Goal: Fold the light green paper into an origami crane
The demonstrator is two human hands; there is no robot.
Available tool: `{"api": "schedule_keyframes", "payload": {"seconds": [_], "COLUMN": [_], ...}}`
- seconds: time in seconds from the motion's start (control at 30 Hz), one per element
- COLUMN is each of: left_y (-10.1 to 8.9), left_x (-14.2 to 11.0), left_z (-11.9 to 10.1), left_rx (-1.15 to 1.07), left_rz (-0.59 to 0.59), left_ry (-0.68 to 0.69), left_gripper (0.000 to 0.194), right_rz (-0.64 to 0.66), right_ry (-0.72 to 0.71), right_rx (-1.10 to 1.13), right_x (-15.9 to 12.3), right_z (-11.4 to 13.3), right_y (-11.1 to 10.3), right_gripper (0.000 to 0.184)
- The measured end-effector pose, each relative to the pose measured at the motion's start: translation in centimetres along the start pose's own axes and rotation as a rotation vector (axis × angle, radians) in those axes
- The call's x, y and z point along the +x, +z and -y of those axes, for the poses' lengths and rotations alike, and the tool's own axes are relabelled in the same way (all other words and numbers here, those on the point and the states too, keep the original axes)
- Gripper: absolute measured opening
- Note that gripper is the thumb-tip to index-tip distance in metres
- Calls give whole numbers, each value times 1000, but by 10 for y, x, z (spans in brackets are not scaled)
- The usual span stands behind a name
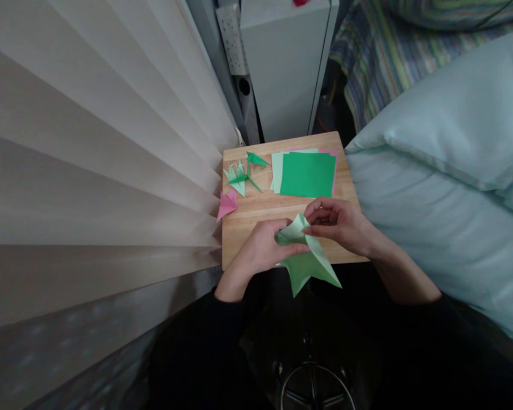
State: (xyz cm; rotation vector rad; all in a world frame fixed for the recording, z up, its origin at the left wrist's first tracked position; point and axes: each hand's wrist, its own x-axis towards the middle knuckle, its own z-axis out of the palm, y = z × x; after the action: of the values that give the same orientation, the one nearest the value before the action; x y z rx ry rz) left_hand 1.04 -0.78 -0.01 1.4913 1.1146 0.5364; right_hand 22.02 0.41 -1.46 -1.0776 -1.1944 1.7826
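Below, seen from a head camera, the left hand [263,247] and right hand [340,223] both pinch a partly folded light green paper [306,263] over the near edge of a small wooden table [256,213]. Farther back on the table lies a stack of square origami sheets [308,174], dark green on top. Finished green folded figures [243,173] and a pink folded figure [227,204] sit to its left, near pleated blinds [89,171].

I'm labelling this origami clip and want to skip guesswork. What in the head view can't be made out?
- Light green paper: its middle folds are covered by the left hand and right hand.
- Small folded figures: too small to tell their shapes.
- Sheets under the dark green square: only their edges show.
- Wooden board: its near edge is hidden behind hands and paper.
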Motion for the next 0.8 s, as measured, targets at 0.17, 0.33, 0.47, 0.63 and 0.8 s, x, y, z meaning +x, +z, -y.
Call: {"api": "schedule_keyframes", "payload": {"seconds": [0.17,0.33,0.47,0.63,0.8], "left_y": [10,10,10,11,12], "left_x": [0,-1,-1,0,-1], "left_z": [-1,2,4,3,5], "left_rx": [-256,-487,-588,-618,-605], "left_rz": [12,-82,-179,-261,-234], "left_ry": [-156,-290,-307,-297,-291], "left_gripper": [24,24,19,14,18], "right_rz": [-7,39,84,101,113], "right_ry": [77,105,170,185,286], "right_rx": [14,-92,-65,17,72], "right_x": [0,-4,-7,-7,-5], "right_z": [4,10,11,3,-3], "right_y": [0,-4,-5,-6,-5], "right_gripper": [40,36,43,44,39]}}
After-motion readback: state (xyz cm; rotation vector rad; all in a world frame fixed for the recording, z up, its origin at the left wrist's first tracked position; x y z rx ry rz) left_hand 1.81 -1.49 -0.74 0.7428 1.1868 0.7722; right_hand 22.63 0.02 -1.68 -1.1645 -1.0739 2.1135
